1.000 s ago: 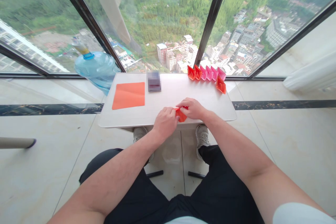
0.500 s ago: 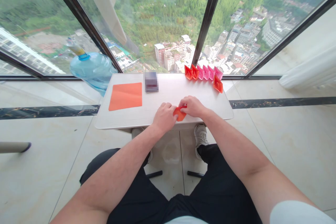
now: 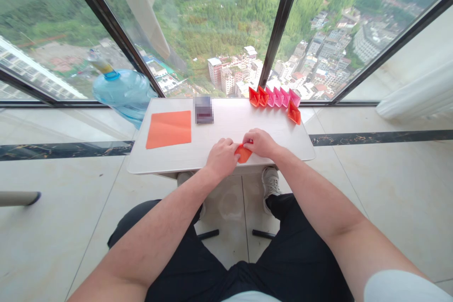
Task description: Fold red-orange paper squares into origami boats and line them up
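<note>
A small folded piece of orange paper is held between my two hands, low over the front part of the white table. My left hand grips its left side, thumb in front. On the upper right edge, my right hand pinches the paper, its fingers bent over the fold. Some of the folded paper is hidden behind the fingers. Flat on the table's left side lies an orange sheet. Several folded red and pink paper boats stand in a row at the back right, and one red paper boat sits before them.
The white table has its back edge at the window. Near its back stands a blurred dark object. A large blue water bottle is tilted beyond the back left corner. My shoes and dark table feet show below.
My right hand's fingers have shifted slightly along the top fold, and less of the red upper edge shows. Both hands keep hold of the paper.
</note>
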Tool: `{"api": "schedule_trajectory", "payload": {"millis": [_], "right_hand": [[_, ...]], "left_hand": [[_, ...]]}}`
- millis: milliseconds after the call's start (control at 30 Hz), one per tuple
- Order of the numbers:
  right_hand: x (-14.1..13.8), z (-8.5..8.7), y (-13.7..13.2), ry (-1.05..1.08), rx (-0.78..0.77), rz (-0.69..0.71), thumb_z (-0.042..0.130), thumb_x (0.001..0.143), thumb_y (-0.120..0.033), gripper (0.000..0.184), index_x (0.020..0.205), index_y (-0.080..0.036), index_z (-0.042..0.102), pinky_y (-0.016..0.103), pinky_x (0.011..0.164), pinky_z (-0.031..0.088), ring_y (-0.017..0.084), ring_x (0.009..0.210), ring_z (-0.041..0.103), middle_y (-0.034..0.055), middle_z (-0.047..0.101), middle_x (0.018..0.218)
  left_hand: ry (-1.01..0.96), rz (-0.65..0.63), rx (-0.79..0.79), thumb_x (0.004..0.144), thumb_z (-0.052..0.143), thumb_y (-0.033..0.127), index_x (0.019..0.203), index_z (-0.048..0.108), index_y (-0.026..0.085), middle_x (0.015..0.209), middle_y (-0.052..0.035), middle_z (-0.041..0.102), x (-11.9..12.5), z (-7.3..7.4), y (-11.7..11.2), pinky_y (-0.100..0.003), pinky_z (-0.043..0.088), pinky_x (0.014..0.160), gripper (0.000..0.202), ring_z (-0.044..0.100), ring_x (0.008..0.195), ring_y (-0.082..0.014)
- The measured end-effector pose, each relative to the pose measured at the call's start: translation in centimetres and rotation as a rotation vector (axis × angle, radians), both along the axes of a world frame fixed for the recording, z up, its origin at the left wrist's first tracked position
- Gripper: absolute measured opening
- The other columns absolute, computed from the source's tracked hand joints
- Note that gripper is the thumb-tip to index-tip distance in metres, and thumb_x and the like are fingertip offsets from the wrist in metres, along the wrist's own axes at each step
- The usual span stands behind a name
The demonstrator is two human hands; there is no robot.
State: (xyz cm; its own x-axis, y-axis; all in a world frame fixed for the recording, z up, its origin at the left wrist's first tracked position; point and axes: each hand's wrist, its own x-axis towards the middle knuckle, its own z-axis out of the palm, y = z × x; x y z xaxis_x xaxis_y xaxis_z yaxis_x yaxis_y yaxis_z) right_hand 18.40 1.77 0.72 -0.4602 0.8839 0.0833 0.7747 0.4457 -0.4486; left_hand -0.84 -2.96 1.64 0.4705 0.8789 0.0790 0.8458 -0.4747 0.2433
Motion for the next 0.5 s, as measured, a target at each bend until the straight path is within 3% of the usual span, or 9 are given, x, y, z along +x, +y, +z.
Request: {"api": "schedule_trajectory", "payload": {"millis": [267, 500], "right_hand": [[0.13, -0.53, -0.92, -0.223, 0.246, 0.167, 0.057, 0.093, -0.019, 0.017, 0.085, -0.016, 0.071, 0.032, 0.082, 0.036, 0.021, 0.086, 0.051, 0.0088, 0.066, 0.088], [0.12, 0.02, -0.88, -0.362, 0.287, 0.227, 0.054, 0.094, -0.016, 0.017, 0.086, -0.015, 0.069, 0.034, 0.076, 0.030, 0.022, 0.085, 0.048, 0.0099, 0.065, 0.087]], "left_hand": [[0.023, -0.010, 0.022, 0.090, 0.055, 0.022, 0.106, 0.072, 0.018, 0.100, -0.0096, 0.066, 0.10, -0.27, -0.13, -0.037, 0.046, 0.092, 0.024, 0.057, 0.098, -0.0247], [0.028, -0.037, 0.048, 0.090, 0.055, 0.021, 0.102, 0.072, 0.016, 0.100, -0.0107, 0.066, 0.09, -0.64, 0.44, -0.037, 0.047, 0.090, 0.021, 0.056, 0.098, -0.0254]]}}
